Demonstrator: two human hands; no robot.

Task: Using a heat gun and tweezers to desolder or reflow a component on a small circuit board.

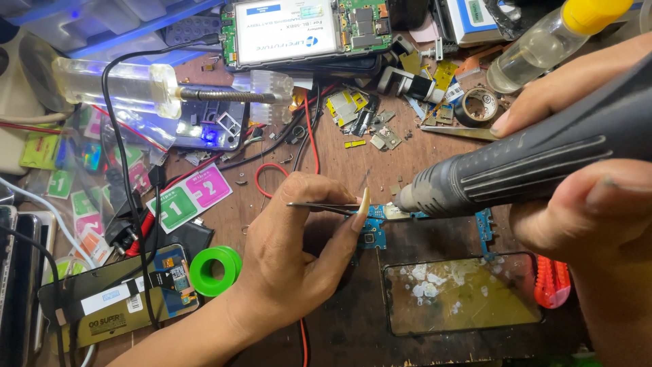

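Filling the near right, the right hand [584,170] grips a grey hot-air gun [530,166] whose long barrel runs leftward, nozzle almost touching the small blue circuit board [372,228] lying between both hands, while the nearer left hand [299,238] pinches slim tweezers [322,206] pointing right onto it.

Both arms are bare: no sleeve, glove, watch, ring or bracelet shows on either. The left hand [292,245] comes in from the lower edge with a bare forearm behind it. Its thumbnail is grown very long, narrow and pale, tapering to a rounded tip well past the fingertip. The right hand [584,177] fills the right edge, large and close to the camera, with short, plain nails, one showing a dark line at its edge.
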